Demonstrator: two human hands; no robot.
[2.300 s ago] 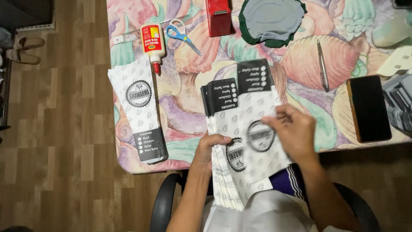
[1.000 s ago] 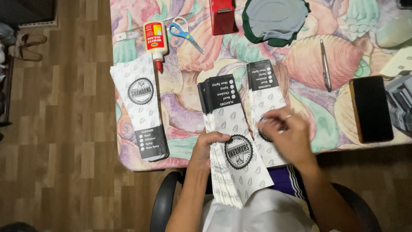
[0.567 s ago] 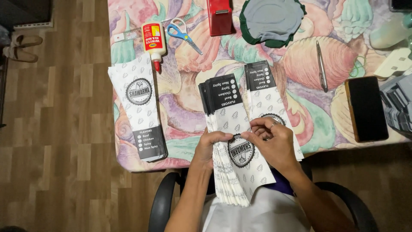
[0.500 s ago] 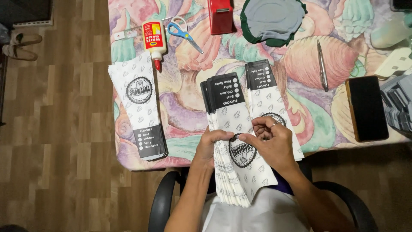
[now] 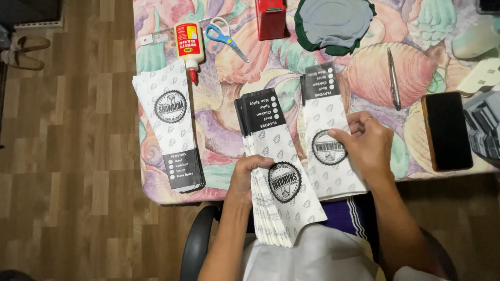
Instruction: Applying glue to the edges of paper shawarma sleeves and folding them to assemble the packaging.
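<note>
My left hand (image 5: 246,177) grips the left side of a fanned stack of white printed paper bags with black ends (image 5: 276,171), which overhangs the table's near edge toward my lap. My right hand (image 5: 367,145) rests on a single paper bag of the same kind (image 5: 325,135), lying flat just right of the stack, with its fingers pinching the bag's middle. A second stack of the same bags (image 5: 172,125) lies at the table's left edge, apart from both hands.
A white glue bottle (image 5: 189,47), blue-handled scissors (image 5: 225,37), a red box (image 5: 270,18) and a grey-green cloth (image 5: 333,23) lie at the back. A pen (image 5: 394,78), a black phone (image 5: 446,130) and a dark chair (image 5: 195,250) are near.
My right hand has drawn one bag off the fanned stack and moved it to the right, where it lies flat. My left hand has kept hold of the stack.
</note>
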